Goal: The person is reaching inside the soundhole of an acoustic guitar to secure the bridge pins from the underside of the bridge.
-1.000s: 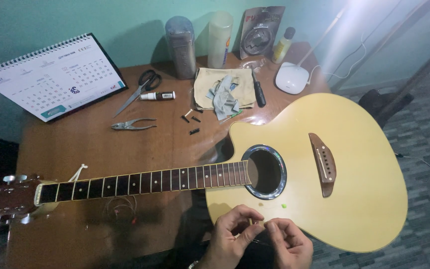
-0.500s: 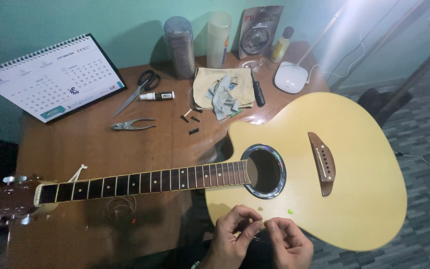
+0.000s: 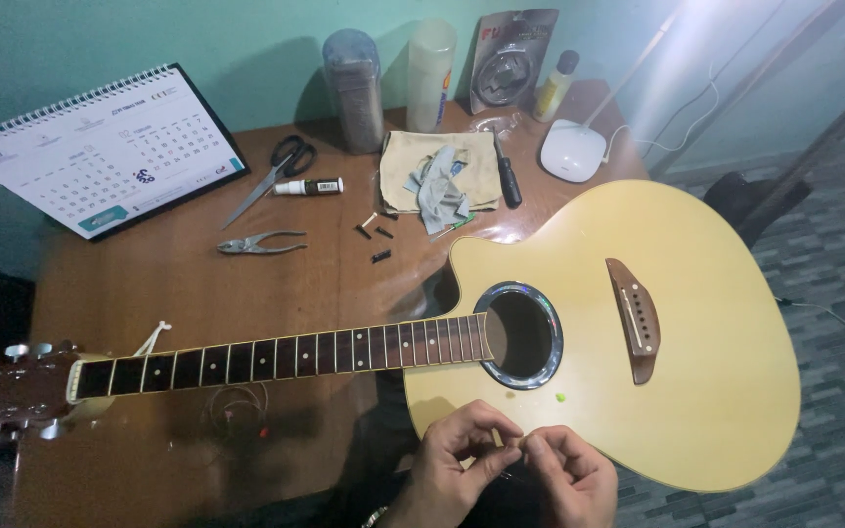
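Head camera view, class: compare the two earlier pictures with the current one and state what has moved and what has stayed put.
Very little has changed. The left hand and right hand stay together at the lower edge of the guitar, fingertips pinching something too thin to identify; they have shifted only slightly. The guitar, pliers, scissors and calendar lie as before.

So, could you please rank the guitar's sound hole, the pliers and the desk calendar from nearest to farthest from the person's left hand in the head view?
From the left hand:
1. Sound hole, just above, on the guitar body.
2. Pliers, up-left on the table.
3. Desk calendar, far back-left corner.
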